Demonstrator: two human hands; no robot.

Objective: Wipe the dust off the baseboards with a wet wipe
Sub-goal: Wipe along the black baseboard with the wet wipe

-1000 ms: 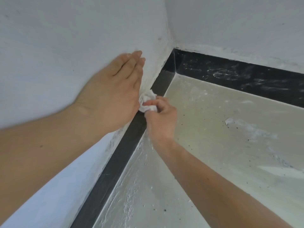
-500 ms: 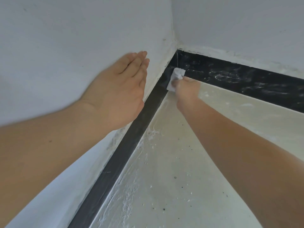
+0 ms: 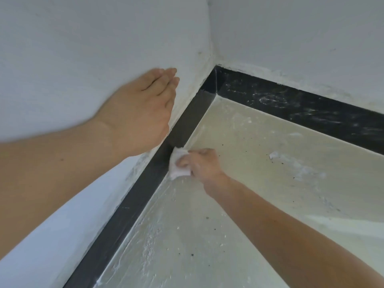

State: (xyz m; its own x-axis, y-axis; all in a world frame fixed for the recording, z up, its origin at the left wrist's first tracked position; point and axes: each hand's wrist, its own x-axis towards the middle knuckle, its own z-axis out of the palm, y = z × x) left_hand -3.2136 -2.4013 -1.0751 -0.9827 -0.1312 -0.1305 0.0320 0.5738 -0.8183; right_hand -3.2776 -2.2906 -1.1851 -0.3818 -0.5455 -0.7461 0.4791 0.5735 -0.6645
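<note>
A black baseboard (image 3: 133, 206) runs along the left wall to the room corner. A second black baseboard (image 3: 301, 104) on the back wall is streaked with white dust. My right hand (image 3: 204, 163) grips a crumpled white wet wipe (image 3: 178, 165) and holds it against the left baseboard, about halfway along its visible length. My left hand (image 3: 141, 109) lies flat on the white left wall (image 3: 72, 59) above the baseboard, fingers straight and together.
The pale floor (image 3: 239, 204) carries white smears, dark specks and a small white scrap (image 3: 273, 155) to the right. The two walls meet in a corner (image 3: 215, 68) at the top centre.
My right hand has slid the wipe back along the left baseboard, away from the corner and toward me. The left hand has stayed pressed on the wall.
</note>
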